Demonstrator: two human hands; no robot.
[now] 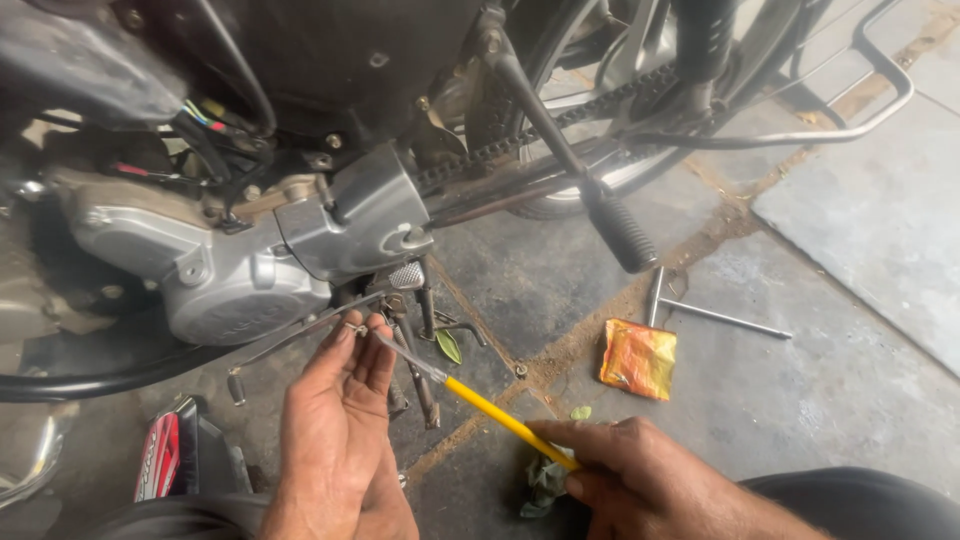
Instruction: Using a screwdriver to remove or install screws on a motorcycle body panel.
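Nearest the camera, the right hand (640, 475) curls its fingers around the yellow handle of a screwdriver (470, 395), gripping it low at the near right. Its metal shaft runs up and to the left, and the tip meets a small screw (357, 327) pinched between the fingertips of the left hand (335, 420), which rises from the near edge with its fingers pressed together around that screw. Just beyond the fingertips stands the silver engine cover (240, 270) of a motorcycle, with a ribbed gear pedal (406, 275) just right of the hand. Farther right, the black kick-start lever (620, 228) slants down over the drive chain (560, 118). A crumpled green rag (545, 485) lies on the stone floor (850, 380) under the right hand, touching it. Well apart to the right lie an orange and yellow wrapper (638, 358) and, just beyond it, a steel T-handle wrench (715, 315). A red and black panel (165, 455) lies at the near left beside the left wrist.
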